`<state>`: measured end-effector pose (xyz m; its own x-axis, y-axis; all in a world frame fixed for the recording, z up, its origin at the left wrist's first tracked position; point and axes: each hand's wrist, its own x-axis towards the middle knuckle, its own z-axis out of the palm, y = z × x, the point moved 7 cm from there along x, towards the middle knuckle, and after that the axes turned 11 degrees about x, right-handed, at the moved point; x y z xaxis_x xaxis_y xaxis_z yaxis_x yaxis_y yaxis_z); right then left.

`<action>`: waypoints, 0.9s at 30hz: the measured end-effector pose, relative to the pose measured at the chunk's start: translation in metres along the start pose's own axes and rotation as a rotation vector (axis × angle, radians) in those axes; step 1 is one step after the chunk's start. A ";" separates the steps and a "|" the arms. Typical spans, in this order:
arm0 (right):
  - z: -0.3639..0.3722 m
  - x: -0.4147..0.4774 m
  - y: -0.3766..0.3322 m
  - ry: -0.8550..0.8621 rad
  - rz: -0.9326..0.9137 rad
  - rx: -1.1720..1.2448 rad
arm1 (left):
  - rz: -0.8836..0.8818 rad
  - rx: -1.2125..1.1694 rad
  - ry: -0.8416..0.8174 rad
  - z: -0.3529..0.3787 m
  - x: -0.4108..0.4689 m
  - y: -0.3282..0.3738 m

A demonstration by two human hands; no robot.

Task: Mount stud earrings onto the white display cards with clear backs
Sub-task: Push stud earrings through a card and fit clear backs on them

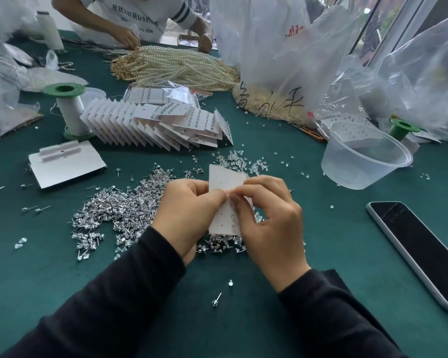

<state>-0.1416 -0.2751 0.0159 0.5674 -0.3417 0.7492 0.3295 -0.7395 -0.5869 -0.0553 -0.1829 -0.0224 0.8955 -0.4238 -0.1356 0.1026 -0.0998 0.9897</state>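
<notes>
Dark green felt table (pixel 308 254) is littered with silver stud earrings (pixel 119 210). Person's left hand (pixel 189 215) and right hand (pixel 269 220) both pinch a white punched display card (pixel 225 180).

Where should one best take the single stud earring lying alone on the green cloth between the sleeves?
Probably pinch the stud earring by its thin post, from above: it lies flat, head nearest, with free cloth on both sides.

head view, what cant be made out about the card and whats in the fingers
All in the head view:
- white card: its middle is covered by the left hand and right hand, which both pinch it.
- Any stud or back between the fingertips: hidden by the fingers, too small.
- loose clear backs: too small to count.
- phone: cut off by the right edge.
</notes>
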 end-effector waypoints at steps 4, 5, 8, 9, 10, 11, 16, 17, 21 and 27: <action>0.001 0.000 -0.002 -0.017 -0.027 -0.001 | -0.004 -0.011 -0.023 0.001 0.000 -0.001; 0.002 0.000 -0.001 -0.025 -0.018 0.002 | -0.007 -0.011 -0.020 0.001 0.000 -0.001; -0.001 0.000 0.005 -0.040 0.054 0.057 | 0.024 0.059 0.022 0.001 0.000 0.002; -0.003 0.000 0.006 -0.038 0.061 0.069 | 0.046 0.103 0.041 0.000 0.001 0.003; -0.004 0.000 0.005 -0.037 0.057 0.074 | 0.068 0.146 0.057 -0.001 0.001 0.004; -0.005 0.001 0.005 -0.038 0.050 0.073 | 0.089 0.185 0.067 -0.001 0.001 0.005; -0.004 0.000 0.004 -0.056 0.023 0.008 | 0.177 0.335 0.102 -0.001 -0.001 0.008; -0.004 0.000 0.003 -0.058 0.019 0.006 | 0.179 0.341 0.109 -0.001 -0.001 0.008; -0.004 -0.001 0.000 -0.057 -0.007 -0.019 | 0.194 0.346 0.112 -0.002 -0.001 0.010; -0.002 -0.001 -0.003 -0.071 -0.026 -0.078 | 0.256 0.411 0.104 0.001 -0.007 0.015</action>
<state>-0.1446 -0.2736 0.0177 0.6125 -0.2820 0.7385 0.2864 -0.7915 -0.5398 -0.0602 -0.1825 -0.0066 0.9104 -0.3908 0.1358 -0.2869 -0.3600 0.8877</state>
